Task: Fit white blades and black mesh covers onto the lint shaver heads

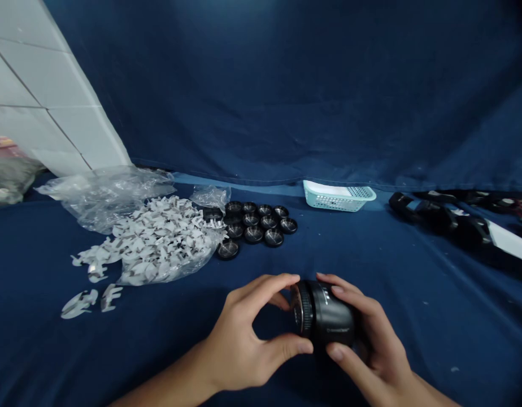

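A black cylindrical part [329, 316] with a ribbed ring at its left end lies on its side just above the blue cloth, near me. My right hand [366, 345] wraps round its right half, thumb under and fingers over. At the ribbed left end, my left hand [248, 333] curls with thumb below and fingertips on top. Beyond my hands sits a cluster of several round black caps with shiny centres [255, 223]. To their left, a heap of small silvery flat metal pieces [159, 237] spills from a clear plastic bag [104, 195].
Blue cloth [413, 294] covers the table and hangs as a backdrop. A pale green plastic basket [338, 196] stands at the back centre. Black parts [447, 217] lie in a row at the right. Loose metal pieces [89, 299] lie front left. White tiles [40, 90] show upper left.
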Demonstrator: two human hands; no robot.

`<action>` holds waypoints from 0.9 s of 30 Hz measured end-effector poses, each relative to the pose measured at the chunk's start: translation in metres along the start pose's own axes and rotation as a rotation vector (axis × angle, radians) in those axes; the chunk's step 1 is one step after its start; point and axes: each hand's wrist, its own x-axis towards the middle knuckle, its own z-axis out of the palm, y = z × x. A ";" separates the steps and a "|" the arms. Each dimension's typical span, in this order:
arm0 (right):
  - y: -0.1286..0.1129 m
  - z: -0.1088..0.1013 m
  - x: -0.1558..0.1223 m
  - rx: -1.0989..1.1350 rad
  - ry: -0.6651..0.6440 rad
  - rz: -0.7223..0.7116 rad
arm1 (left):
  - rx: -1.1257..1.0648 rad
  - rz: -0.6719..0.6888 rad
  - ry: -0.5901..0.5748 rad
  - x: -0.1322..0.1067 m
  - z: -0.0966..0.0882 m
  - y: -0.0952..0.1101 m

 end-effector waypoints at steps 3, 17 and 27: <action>-0.002 0.001 -0.001 0.016 -0.006 0.022 | 0.022 0.130 0.012 -0.001 0.002 -0.001; -0.006 0.009 0.005 -0.039 -0.001 -0.185 | -0.165 -0.023 -0.072 0.000 0.006 0.003; -0.002 0.007 0.010 -0.390 -0.078 -0.464 | -0.540 -0.603 -0.150 0.011 0.013 -0.006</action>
